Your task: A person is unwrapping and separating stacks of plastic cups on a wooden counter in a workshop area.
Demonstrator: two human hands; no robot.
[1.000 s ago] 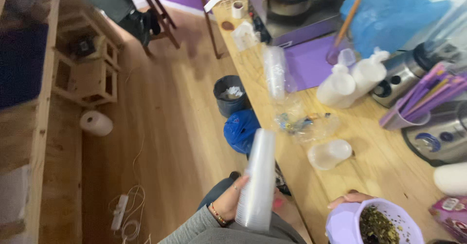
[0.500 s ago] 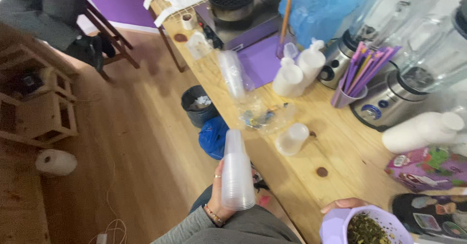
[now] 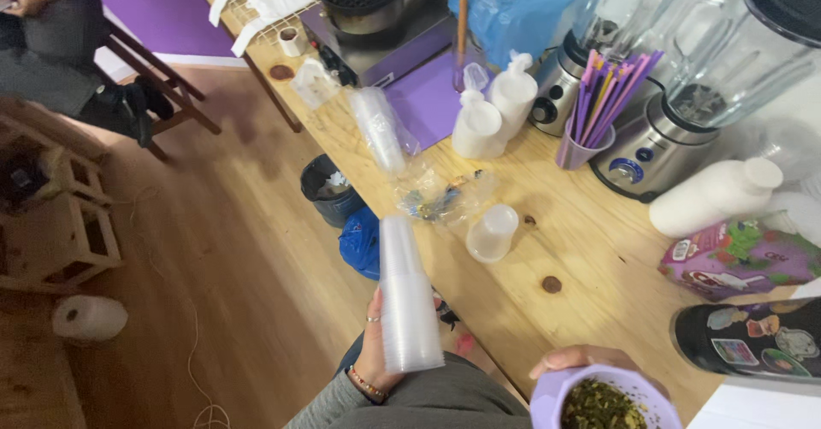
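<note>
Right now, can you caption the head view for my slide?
Left hand holds a stack of clear cups beside a wooden counter; right hand holds a purple bowl of dried herbs.

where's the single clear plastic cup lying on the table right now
In the head view, the single clear plastic cup lies on the wooden table near its front edge, beside the crumpled clear plastic bag, up and right of the cup stack in the left hand.

Grey sleeves; left hand (image 3: 374, 354): ring on finger, beaded bracelet at wrist.
</note>
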